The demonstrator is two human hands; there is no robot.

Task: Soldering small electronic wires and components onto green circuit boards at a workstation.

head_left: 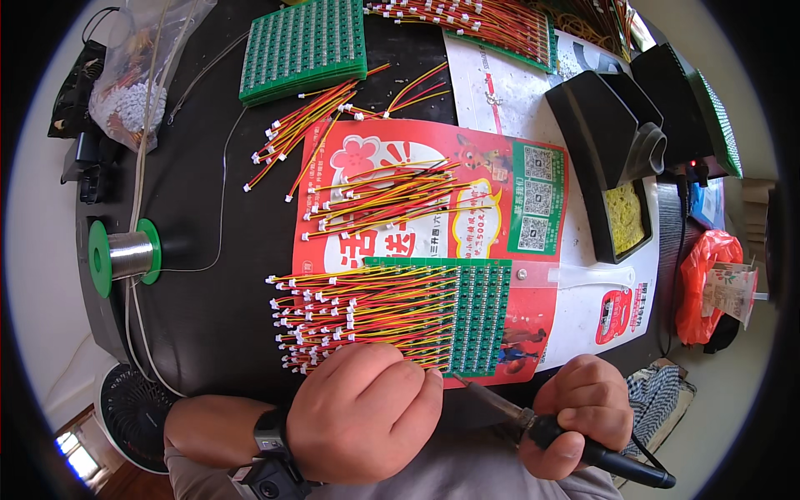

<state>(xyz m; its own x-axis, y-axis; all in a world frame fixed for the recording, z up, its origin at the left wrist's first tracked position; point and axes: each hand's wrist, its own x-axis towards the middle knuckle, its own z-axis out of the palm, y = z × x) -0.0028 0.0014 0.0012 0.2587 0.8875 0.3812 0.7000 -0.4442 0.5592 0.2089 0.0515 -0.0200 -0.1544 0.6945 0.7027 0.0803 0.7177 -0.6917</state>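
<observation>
My right hand (583, 415) is wrapped round the dark handle of a soldering iron (492, 402), whose tip points left to the near edge of the green circuit board (482, 321). Beside that tip my left hand (367, 408) is closed in a pinch at the board's near edge; what its fingers hold is hidden. Rows of red and yellow wires with white connectors (367, 312) lie over the board's left part and stick out past its left edge. Loose connector wires (383, 196) lie just beyond, on a red printed sheet (329, 137).
A solder spool (127, 254) stands at the left, near a bag of white connectors (137, 108). Stacked green boards (304, 50) and a wired board (500, 25) lie at the back. At the right stand a black soldering-iron stand (596, 125) with a yellow sponge (623, 218) and a red plastic bag (707, 283).
</observation>
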